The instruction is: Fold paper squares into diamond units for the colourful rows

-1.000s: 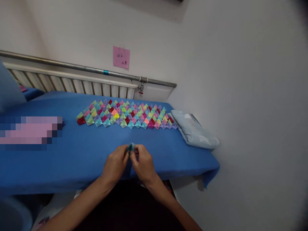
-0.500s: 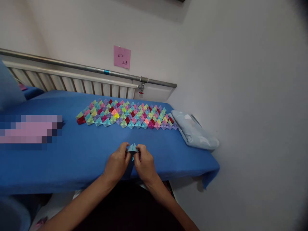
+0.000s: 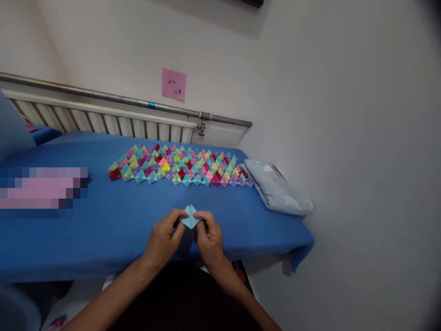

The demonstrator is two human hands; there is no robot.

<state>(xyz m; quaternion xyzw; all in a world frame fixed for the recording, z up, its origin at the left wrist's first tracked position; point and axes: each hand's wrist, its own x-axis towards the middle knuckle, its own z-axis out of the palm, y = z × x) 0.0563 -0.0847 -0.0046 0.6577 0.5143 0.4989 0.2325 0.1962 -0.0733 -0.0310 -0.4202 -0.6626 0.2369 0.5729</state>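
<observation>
A small light-blue folded paper (image 3: 190,218) is held up between both hands, above the near part of the blue-covered table (image 3: 120,230). My left hand (image 3: 166,231) pinches its left corner between thumb and fingers. On the other side, my right hand (image 3: 208,233) grips the right corner the same way. The paper shows a diamond shape with a crease down its middle. Farther back on the cloth lie rows of multicoloured folded paper pieces (image 3: 179,165), packed closely together.
A folded pale-blue patterned cloth (image 3: 279,188) lies at the table's right end. Behind the table are a radiator (image 3: 110,125) and a metal pipe (image 3: 113,98). A pink note (image 3: 174,84) is on the wall. Something pixelated and pink (image 3: 51,186) is at the left.
The light-blue paper has turned from a narrow, edge-on look to a flatter diamond facing the camera. Both hands have shifted slightly, with the fingers still on its corners.
</observation>
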